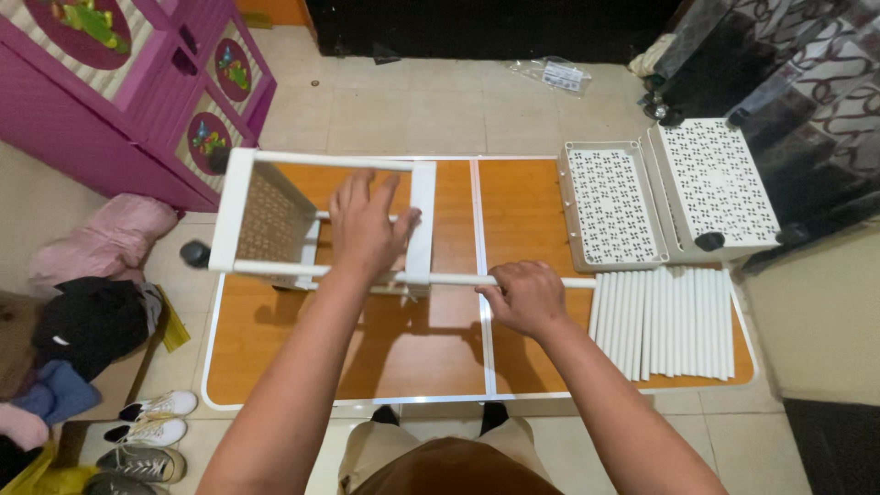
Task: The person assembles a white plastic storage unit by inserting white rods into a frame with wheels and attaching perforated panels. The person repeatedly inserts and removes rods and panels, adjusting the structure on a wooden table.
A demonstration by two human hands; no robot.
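Note:
A partly built white rack (266,215) lies on its side on an orange folding table (412,357), with perforated shelves joined by white tubes and black wheels at its left end. My left hand (367,225) rests flat with spread fingers on the rack's right-hand shelf. My right hand (524,295) is closed around a white tube (458,280) that runs along the rack's near side and sticks out to the right.
Two white perforated shelf trays (612,203) (717,183) lie at the table's right end, with a row of several loose white tubes (662,321) in front of them. A purple cabinet (119,101) stands far left; clothes and shoes (147,435) lie on the floor at left.

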